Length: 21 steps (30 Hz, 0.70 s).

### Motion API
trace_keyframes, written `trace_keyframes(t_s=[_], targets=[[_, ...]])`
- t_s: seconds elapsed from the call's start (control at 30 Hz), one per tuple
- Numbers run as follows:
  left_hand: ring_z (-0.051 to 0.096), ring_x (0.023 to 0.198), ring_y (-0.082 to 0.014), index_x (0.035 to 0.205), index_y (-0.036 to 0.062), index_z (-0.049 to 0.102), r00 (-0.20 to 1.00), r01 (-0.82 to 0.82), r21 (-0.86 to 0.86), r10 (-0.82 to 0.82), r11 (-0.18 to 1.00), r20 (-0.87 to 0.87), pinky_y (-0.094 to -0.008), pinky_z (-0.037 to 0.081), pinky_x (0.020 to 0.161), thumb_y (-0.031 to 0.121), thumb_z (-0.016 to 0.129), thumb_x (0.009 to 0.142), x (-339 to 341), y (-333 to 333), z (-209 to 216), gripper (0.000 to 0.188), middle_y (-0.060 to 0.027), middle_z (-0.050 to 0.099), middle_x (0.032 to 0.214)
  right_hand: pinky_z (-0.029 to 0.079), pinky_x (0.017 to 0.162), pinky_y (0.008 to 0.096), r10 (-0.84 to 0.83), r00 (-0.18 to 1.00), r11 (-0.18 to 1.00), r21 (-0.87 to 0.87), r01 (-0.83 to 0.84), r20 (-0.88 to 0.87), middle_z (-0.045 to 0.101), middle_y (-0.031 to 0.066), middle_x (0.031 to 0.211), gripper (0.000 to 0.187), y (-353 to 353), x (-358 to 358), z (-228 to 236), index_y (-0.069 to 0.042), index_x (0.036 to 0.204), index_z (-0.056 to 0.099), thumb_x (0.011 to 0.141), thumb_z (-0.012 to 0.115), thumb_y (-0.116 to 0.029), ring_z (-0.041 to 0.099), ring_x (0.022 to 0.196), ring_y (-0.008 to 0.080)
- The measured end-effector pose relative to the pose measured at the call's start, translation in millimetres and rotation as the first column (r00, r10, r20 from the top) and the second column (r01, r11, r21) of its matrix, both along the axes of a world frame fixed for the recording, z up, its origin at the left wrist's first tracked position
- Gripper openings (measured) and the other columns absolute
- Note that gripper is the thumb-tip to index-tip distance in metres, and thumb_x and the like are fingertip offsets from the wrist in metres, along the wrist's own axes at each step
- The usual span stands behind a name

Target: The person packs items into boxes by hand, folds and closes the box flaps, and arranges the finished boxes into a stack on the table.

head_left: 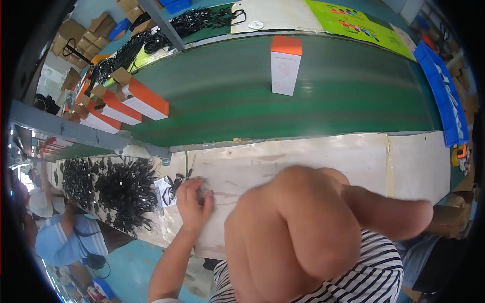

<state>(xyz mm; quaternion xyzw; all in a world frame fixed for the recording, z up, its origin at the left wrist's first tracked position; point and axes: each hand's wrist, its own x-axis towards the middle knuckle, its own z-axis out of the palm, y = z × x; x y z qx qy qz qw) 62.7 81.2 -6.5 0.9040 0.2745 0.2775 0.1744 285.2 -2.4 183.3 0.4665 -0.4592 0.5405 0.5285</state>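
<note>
My left hand [194,207] lies low over the pale work surface [242,166], fingers a little bent and thumb apart from them. Its fingertips are beside a small bunch of black cord [179,181], partly on a white printed slip [165,193]; whether they touch the cord is hard to tell. Very near the camera, my right hand [298,232] fills much of the lower middle. Its fingers are curled in and the thumb sticks out to the right. The palm is hidden, so anything inside it cannot be seen.
Heaps of black cords [126,192] cover the table at left, by a person in blue [70,240]. Beyond runs a green conveyor belt [217,96] carrying an orange-and-white box [284,68] and several open boxes [146,98]. A grey metal post [91,132] crosses at left; a blue bin [442,93] stands right.
</note>
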Motion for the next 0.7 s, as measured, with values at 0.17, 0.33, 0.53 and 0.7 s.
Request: trace_keyframes(t_s=[0.17,0.33,0.53,0.7], targets=[[0.062,0.116,-0.0426,0.126,0.0019,0.060,0.999,-0.003,0.100,0.008,0.995,-0.052,-0.0506,0.050,0.100,0.013,0.082,0.079,-17.1,5.4,-5.2,0.054,-0.0218,0.065,0.126,0.049,0.071,0.0375,-0.275,0.959,0.884,-0.372,0.283,0.075,0.048,-0.0019,0.072,0.066,-3.3,24.6,8.7,-0.013,0.078,0.047,0.093,0.061,-0.076,0.044,0.061,0.0150],[0.053,0.131,-0.0473,0.142,-0.0028,0.050,1.000,0.022,0.120,-0.024,0.993,0.008,-0.0538,0.043,0.111,0.018,0.085,0.080,24.9,15.2,55.1,0.075,-0.0296,0.053,0.143,0.046,0.078,0.0359,-0.460,0.871,0.767,-0.417,0.488,0.173,0.048,-0.0003,0.073,0.061,-6.9,40.3,12.2,-0.015,0.081,0.046,0.096,0.057,-0.073,0.043,0.066,0.0127],[0.027,0.152,-0.0475,0.156,0.0003,0.035,0.754,-0.532,0.058,0.441,0.845,0.487,-0.0524,0.030,0.123,0.028,0.090,0.082,118.7,139.8,102.3,0.096,-0.0333,0.026,0.161,0.047,0.080,0.0388,-0.542,0.778,0.654,-0.421,0.628,0.319,0.049,-0.0015,0.070,0.055,-30.7,57.7,21.6,-0.014,0.075,0.047,0.104,0.061,-0.058,0.043,0.062,0.0138],[0.023,0.153,-0.0512,0.159,0.0093,0.037,0.706,-0.656,0.012,0.607,0.755,0.364,-0.0537,0.030,0.123,0.033,0.092,0.079,132.5,200.5,87.5,0.099,-0.0360,0.022,0.163,0.046,0.076,0.0370,-0.566,0.764,0.618,-0.456,0.641,0.309,0.048,-0.0010,0.068,0.053,-38.3,58.5,21.6,-0.015,0.078,0.045,0.099,0.071,-0.056,0.044,0.063,0.0121]])
